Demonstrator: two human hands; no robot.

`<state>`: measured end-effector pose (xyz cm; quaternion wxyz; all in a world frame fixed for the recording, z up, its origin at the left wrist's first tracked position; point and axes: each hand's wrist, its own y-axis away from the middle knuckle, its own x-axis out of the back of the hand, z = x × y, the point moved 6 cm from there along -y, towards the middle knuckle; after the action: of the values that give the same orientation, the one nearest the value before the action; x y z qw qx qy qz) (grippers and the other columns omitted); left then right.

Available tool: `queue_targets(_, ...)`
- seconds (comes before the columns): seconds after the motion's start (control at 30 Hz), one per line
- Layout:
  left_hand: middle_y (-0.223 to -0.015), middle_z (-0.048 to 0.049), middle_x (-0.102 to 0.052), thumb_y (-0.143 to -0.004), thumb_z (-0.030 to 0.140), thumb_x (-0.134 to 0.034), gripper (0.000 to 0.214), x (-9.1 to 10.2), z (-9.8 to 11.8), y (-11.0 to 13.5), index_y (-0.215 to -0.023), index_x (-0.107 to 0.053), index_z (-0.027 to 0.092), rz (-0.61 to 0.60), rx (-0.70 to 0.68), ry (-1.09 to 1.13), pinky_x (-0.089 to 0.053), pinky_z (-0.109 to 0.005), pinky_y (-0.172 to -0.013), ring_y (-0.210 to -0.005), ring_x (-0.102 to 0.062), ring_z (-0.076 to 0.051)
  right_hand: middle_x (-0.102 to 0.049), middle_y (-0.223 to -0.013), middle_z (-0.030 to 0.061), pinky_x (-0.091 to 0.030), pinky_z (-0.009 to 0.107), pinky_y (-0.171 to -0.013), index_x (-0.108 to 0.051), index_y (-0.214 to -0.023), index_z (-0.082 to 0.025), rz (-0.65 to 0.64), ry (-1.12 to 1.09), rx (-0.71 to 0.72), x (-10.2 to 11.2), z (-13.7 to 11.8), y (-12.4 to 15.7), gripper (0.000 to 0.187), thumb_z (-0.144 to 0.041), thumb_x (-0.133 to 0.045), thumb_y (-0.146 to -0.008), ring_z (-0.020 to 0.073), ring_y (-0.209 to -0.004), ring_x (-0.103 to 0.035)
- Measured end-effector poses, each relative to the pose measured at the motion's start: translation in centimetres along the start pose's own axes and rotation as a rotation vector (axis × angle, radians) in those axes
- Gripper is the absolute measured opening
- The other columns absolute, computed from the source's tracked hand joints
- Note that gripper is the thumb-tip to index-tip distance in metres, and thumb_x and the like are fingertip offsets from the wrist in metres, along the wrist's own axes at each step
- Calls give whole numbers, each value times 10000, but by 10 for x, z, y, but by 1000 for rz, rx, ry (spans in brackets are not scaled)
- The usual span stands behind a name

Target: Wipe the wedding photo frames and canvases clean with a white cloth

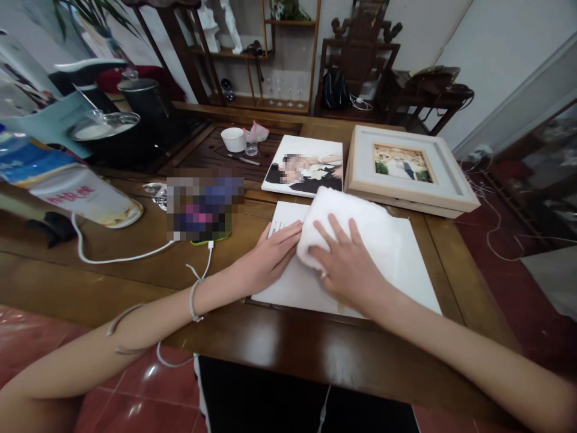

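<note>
My right hand (345,261) lies flat with fingers spread on a white folded cloth (360,225). The cloth rests on a large white board or album (415,264) on the wooden table (288,343). My left hand (270,255) lies flat on the board's left part, fingers stretched out together, their tips touching the cloth's left edge. A thin bracelet circles my left wrist.
Behind the board lie a photo print (306,165) and a light framed picture (406,165). A phone on a white cable (205,204), a plastic packet (76,189), a white cup (233,138), a small glass and pots stand to the left. Shelves and chairs stand beyond.
</note>
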<state>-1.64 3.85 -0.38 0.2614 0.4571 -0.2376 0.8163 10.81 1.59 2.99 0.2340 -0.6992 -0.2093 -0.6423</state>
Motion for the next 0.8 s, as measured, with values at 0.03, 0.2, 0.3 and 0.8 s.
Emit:
queue_targets(0.03, -1475, -94, -350, -963, 189, -280, 444, 1, 1, 0, -1403, -322, 235, -4, -6, 2, -165, -538, -1134, -1385, -276, -224, -331, -1468, 176, -95, 677, -1055, -615, -1107, -182, -14, -28, 13, -1, -12, 12, 404, -149, -591, -705, 425, -1363, -150)
queue_targets(0.2, -1491, -107, -316, -933, 122, -284, 501, 1, 1, 2, -1425, -270, 215, -6, -30, -12, -152, -557, -1127, -1390, -262, -227, -217, -1518, 142, -54, 645, -1075, -642, -920, -228, -119, -269, 236, 4, -61, 75, 249, -260, -672, -674, 402, -1378, -70)
queue_targets(0.3, -1484, -110, -331, -936, 133, -291, 479, -1, 0, 1, -1411, -301, 195, -1, -19, -10, -154, -555, -1129, -1389, -264, -227, -267, -1510, 94, -73, 574, -1112, -635, -942, -239, -131, -300, 218, 9, -50, 79, 278, -231, -638, -663, 335, -1392, -108)
queue_targets(0.8, -1494, -73, -316, -988, 334, -238, 465, 36, 1, 2, -1392, -379, 153, 395, 29, 358, -185, -419, -1167, -1397, -242, -192, -307, -1497, 91, -16, 522, -1124, -635, -1038, -234, -190, -303, 415, 9, -61, 28, 373, -197, -621, -668, 309, -1399, -103)
